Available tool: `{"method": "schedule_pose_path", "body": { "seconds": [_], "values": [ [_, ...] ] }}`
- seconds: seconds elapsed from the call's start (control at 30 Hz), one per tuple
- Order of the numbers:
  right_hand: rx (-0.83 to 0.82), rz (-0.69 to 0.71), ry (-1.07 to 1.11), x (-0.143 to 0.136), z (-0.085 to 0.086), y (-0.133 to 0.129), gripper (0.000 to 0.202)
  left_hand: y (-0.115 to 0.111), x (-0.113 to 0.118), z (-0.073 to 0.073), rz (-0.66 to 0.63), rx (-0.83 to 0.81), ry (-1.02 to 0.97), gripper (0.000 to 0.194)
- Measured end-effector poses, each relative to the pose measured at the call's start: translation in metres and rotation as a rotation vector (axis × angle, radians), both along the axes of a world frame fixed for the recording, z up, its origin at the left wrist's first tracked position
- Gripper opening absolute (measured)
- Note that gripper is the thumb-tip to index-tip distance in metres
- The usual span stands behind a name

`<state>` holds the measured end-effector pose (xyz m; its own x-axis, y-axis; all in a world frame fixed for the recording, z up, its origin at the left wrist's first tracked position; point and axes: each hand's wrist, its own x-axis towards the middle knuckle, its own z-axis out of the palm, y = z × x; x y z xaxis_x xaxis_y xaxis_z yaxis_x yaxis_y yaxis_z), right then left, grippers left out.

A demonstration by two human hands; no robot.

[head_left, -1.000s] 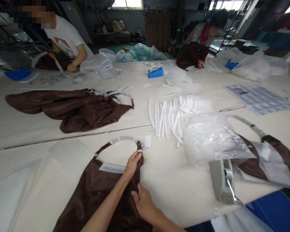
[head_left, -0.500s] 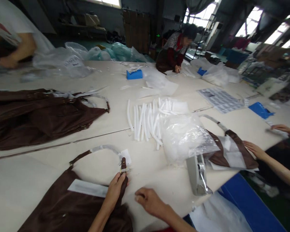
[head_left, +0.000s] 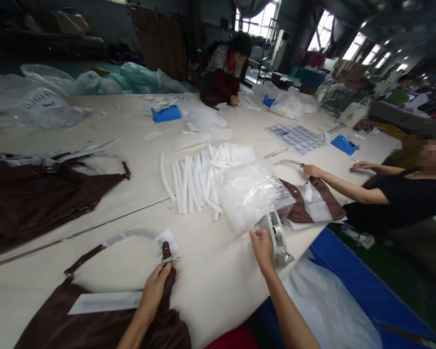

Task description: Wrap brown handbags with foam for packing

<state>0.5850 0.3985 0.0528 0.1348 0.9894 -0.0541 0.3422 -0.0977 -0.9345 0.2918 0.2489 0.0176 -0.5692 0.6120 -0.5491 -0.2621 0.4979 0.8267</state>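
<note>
Left hand [head_left: 155,290] pinching the brown bag [head_left: 94,325] strap below its buckle [head_left: 166,260]; right hand [head_left: 262,245], fingers loosely open, touching the tape dispenser [head_left: 278,237] beside it.

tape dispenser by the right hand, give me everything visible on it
The tape dispenser is a grey, hard-looking body, plastic or metal, standing upright near the table edge, beside a crumpled clear plastic bag. A shiny clear roll or strip shows along its upper side, and its lower end tapers toward the table edge. The right hand reaches its left side, fingers at or touching it; actual contact cannot be confirmed. A brown bag lies just behind it.
</note>
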Motion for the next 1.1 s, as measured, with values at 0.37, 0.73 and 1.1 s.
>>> {"method": "schedule_pose_path", "body": {
  "seconds": [0.37, 0.73, 1.1],
  "values": [
    [0.064, -0.23, 0.181, 0.027, 0.01, -0.026, 0.033, -0.009, 0.006, 0.016, 0.046, 0.084, -0.005, 0.065],
    [-0.138, 0.049, 0.544, -0.017, 0.042, -0.049, 0.038, -0.024, 0.019, 0.038, 0.168, 0.205, -0.153, 0.053],
    [-0.159, 0.21, 0.594, -0.059, 0.043, -0.041, 0.027, -0.053, 0.02, 0.048, 0.25, 0.293, -0.188, 0.054]
  ]
}}
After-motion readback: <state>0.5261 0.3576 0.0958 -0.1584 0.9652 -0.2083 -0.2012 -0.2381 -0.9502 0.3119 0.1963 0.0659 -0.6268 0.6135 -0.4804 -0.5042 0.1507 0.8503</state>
